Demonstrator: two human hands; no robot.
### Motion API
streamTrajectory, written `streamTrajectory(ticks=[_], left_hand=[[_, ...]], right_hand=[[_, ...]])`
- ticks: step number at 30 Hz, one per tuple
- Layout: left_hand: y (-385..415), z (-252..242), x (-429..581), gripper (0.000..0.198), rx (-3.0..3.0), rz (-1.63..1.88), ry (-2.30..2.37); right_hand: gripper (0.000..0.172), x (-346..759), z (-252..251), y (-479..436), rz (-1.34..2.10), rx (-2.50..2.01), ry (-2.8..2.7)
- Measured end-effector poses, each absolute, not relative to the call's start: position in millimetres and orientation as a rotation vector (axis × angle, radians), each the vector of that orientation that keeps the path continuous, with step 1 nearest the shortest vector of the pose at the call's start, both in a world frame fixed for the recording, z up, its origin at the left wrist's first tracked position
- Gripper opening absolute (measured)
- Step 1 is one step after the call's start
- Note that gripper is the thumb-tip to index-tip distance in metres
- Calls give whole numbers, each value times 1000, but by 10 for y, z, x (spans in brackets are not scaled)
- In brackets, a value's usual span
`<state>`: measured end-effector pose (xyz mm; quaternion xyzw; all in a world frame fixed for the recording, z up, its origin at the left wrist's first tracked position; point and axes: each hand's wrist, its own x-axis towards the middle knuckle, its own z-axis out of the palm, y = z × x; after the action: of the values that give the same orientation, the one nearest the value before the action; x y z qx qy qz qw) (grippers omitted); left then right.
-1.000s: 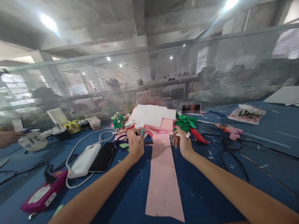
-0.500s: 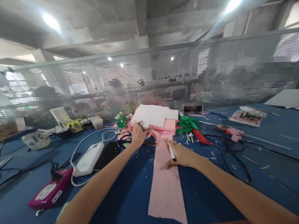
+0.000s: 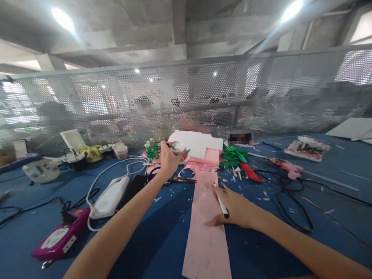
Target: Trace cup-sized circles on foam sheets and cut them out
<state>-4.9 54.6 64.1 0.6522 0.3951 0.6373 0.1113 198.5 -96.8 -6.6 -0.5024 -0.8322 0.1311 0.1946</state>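
A long pink paper strip point(image 3: 205, 233) lies on the blue table point(image 3: 166, 247) in front of me. My right hand point(image 3: 235, 209) rests on the strip's right edge, fingers closed round a white pen point(image 3: 222, 205) with a dark tip. My left hand point(image 3: 170, 156) is stretched to the far end of the strip and grips a small round red-and-white object point(image 3: 182, 150), lifted just off the table. Scissors point(image 3: 180, 179) lie on the table below that hand.
A white power bank point(image 3: 108, 197) with a cable and a black phone point(image 3: 133, 190) lie to the left, a magenta device point(image 3: 59, 239) nearer. Green ribbon bows point(image 3: 232, 156), a pink glue gun point(image 3: 287, 166) and black cables point(image 3: 287, 201) lie right. A perforated metal screen point(image 3: 202, 97) closes the back.
My right hand has drawn back toward me along the strip with the pen. My left hand has picked up the round red-and-white object and raised it slightly.
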Motion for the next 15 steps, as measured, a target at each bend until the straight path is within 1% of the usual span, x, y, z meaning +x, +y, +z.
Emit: streamTrajectory(ticks=[2, 6, 9, 12, 15], left_hand=[[479, 631, 13, 51, 1831, 1754, 1024], [299, 565, 111, 49, 1676, 1537, 791], [146, 413, 170, 51, 1535, 1493, 724], [44, 199, 232, 47, 1209, 1395, 734], [4, 34, 276, 43, 1046, 1327, 696]], right_hand=[[108, 1989, -90, -1042, 347, -1404, -2352], [106, 1978, -91, -1182, 309, -1412, -2382], [100, 1950, -83, -1266, 326, -1439, -2369], [93, 1913, -122, -1375, 335, -1444, -2335], [93, 1888, -178, -1541, 300, -1414, -2316]])
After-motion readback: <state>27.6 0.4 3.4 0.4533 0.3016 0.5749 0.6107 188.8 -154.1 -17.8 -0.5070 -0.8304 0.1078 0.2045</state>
